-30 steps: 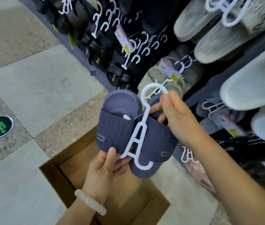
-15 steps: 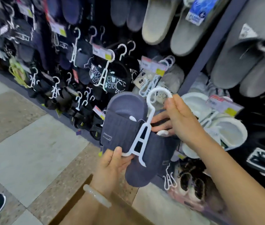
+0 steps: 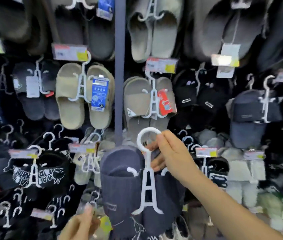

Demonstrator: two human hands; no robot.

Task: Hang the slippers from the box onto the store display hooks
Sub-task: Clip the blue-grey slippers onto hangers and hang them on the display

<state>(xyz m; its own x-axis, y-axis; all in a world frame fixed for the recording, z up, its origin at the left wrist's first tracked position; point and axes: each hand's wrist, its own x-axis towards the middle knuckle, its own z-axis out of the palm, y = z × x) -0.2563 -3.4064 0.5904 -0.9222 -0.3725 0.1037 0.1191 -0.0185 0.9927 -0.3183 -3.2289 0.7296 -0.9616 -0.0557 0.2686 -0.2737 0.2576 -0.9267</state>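
Low on the left, the left hand (image 3: 81, 224) is blurred beside the slippers, and whether its fingers are open or curled I cannot tell. Centre, the navy slippers (image 3: 125, 191) hang on a white hanger (image 3: 147, 177) before the display wall (image 3: 119, 66); the right hand (image 3: 170, 153) pinches the hanger's hook.

A dark store display wall (image 3: 180, 135) is filling the view, split by a grey-blue vertical upright (image 3: 120, 84), and pairs of slippers on white plastic hangers are hanging all across it under white-and-yellow price tags (image 3: 69, 52). Just left of the upright a beige open-toe pair (image 3: 83, 96) is hanging, with a taupe strapped pair (image 3: 147, 101) just right of it. Black fuzzy pairs (image 3: 196, 101) and a navy knitted pair (image 3: 251, 110) are hanging further right, blurred.
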